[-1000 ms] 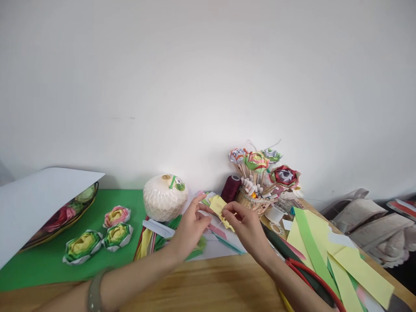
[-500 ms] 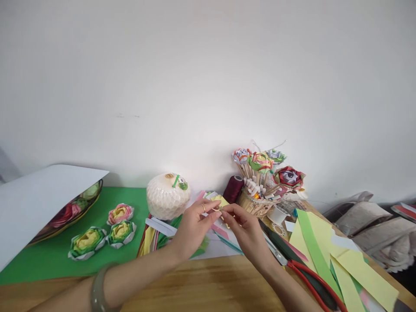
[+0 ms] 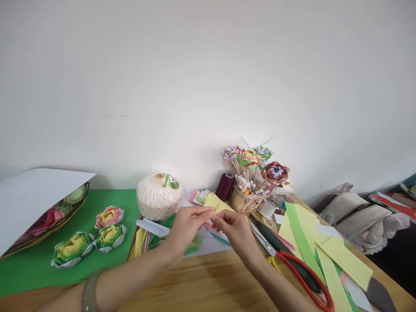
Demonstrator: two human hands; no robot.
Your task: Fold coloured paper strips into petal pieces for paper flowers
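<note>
My left hand [image 3: 188, 227], with a ring on one finger, is closed in a pinch between thumb and forefinger. Its fingertips meet those of my right hand [image 3: 235, 227], which pinches too. Whatever they hold is too small and too covered by the fingers to make out. Just behind the fingertips lies yellow paper [image 3: 217, 201], on a pile of pink, green and white paper pieces [image 3: 199, 196]. To the right of my right hand, red-handled scissors [image 3: 302, 273] rest on the table.
Three folded paper flowers [image 3: 73, 249] sit on a green sheet [image 3: 112, 197] at left. A white ribbed jar [image 3: 159, 197] stands behind my left hand. A basket of paper flowers [image 3: 248, 201], a dark red thread spool [image 3: 225, 186] and yellow paper strips [image 3: 344, 262] are at right.
The view has turned slightly to the right, so the things on the table appear further left. Both hands stay pinched together at the fingertips.
</note>
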